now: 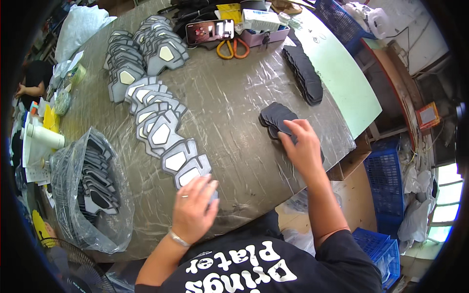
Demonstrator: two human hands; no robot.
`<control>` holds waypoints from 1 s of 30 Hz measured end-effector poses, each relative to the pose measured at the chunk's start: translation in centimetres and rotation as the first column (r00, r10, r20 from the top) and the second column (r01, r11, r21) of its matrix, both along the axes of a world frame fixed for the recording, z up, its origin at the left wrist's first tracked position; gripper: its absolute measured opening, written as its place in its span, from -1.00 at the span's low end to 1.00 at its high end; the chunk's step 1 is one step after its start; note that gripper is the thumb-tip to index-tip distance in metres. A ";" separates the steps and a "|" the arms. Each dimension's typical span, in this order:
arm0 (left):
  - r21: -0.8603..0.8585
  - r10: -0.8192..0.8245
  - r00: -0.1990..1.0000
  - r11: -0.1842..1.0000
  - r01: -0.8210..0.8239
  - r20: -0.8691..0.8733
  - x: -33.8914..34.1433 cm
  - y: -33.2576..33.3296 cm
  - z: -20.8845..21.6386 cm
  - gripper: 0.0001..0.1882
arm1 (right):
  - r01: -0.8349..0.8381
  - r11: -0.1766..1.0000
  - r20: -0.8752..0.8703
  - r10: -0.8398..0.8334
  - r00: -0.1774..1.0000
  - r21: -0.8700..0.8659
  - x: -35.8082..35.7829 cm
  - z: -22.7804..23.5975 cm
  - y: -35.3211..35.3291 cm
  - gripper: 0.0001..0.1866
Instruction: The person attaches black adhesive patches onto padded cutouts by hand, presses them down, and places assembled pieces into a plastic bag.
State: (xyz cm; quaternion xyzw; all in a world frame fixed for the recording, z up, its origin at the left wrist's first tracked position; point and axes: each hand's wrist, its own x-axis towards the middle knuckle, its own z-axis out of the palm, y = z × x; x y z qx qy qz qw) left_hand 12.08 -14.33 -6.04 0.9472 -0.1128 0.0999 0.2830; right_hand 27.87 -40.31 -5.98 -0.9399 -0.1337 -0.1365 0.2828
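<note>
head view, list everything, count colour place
Shaped pieces: many, grey and white, left of centre
Flat pieces: two rows, black, right
Bag: one, clear, left
Phone: one, dark, far side
Scissor handles: two, yellow and orange, near phone
Box: one, purple, right of phone
Container: one, white, left
Fan: one, dark, lower left
Sack: one, white, upper left
Baskets: several, blue, right
Table: one, brown, centre
Left hand: one, bare, at nearest shaped piece
Right hand: one, bare, at nearer flat row
</note>
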 end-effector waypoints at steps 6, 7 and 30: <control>-0.035 -0.231 0.968 0.971 0.235 0.096 7.8 -5.4 -0.4 -0.54 | -0.052 0.983 -0.093 0.036 0.995 -0.174 1.9 0.4 -2.9 -0.85; -0.006 -0.270 0.955 0.962 0.273 0.121 9.3 -6.2 -0.6 -0.53 | -0.101 0.973 -0.063 0.090 0.994 -0.210 1.9 0.1 -2.8 -0.87; 0.168 -0.272 0.944 0.956 0.242 0.186 17.1 -11.2 -5.0 -0.58 | 0.267 -0.106 -0.269 0.002 0.963 0.958 9.5 -4.5 -15.2 -0.94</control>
